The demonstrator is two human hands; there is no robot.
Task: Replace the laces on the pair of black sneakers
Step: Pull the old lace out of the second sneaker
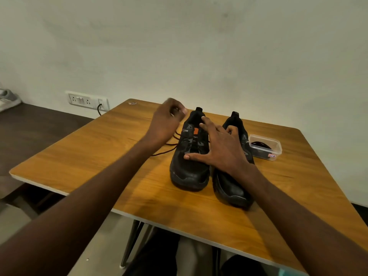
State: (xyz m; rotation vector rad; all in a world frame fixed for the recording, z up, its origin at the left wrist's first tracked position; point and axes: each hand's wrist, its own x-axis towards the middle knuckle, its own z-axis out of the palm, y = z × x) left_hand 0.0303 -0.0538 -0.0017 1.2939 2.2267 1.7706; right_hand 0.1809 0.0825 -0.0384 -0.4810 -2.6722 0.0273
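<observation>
While right hand (221, 148) lies on left shoe (190, 154), fingers spread wide and straight, thumb on toe part, holds nothing; left hand (167, 121) up above table (99, 156), fingers curled, pinches dark red lace (166, 150); lace runs down from hand to shoe, loose part lies on table beside it; right shoe (232, 176) just beside left shoe, both toes toward person; clear box (265, 147) near right shoe, dark lace inside; wall socket (87, 100) behind table
</observation>
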